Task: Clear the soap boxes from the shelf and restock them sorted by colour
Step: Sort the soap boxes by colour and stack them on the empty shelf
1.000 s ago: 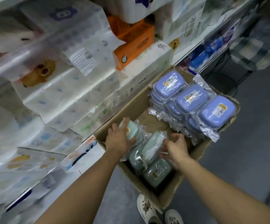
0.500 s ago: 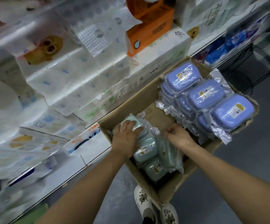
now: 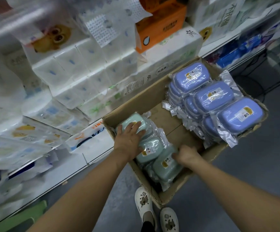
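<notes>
In the open brown cardboard carton (image 3: 131, 104), the right hand (image 3: 187, 155) curls over a plastic-wrapped green soap box (image 3: 167, 166), its fingertips hidden. The left hand (image 3: 129, 138) lies flat on the farthest green box (image 3: 141, 122). Beyond, wrapped blue soap boxes (image 3: 213, 96) are stacked; lower layers are obscured.

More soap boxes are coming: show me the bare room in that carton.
Bare cardboard floor lies mid-carton, bordered by the green boxes nearside and the stacked purple boxes farside. Both ends are crowded; the left hand and right hand occupy the green end.
</notes>
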Available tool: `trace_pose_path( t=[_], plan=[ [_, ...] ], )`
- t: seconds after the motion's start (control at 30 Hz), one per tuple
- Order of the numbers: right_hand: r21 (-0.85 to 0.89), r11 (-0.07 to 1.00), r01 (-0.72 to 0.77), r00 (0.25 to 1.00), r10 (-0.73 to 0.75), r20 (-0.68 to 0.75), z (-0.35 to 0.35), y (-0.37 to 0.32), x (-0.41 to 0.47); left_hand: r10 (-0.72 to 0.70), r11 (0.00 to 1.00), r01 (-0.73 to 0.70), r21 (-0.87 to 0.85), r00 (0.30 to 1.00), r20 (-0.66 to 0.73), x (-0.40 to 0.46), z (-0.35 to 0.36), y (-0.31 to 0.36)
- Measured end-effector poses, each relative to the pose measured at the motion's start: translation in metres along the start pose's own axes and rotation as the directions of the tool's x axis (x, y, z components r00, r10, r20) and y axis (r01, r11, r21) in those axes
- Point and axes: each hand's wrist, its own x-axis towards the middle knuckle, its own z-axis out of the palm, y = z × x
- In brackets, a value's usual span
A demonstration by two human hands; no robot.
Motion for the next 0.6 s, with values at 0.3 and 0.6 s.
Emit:
trace_pose_path(
  t=[0.3,0.6],
  plan=[
    [-0.342,0.912,0.228,0.963,-0.16,0.216,-0.008,-0.007,-0.019,-0.068,0.998,0.067,-0.021,0.997,-0.038,-0.025,-0.005,0.005],
    [-0.486,0.67,0.561,0.686,-0.705,-0.182,-0.049,-0.022,-0.13,-0.3,0.94,0.212,-0.268,0.887,-0.352,-0.119,-0.046,0.032]
  ],
)
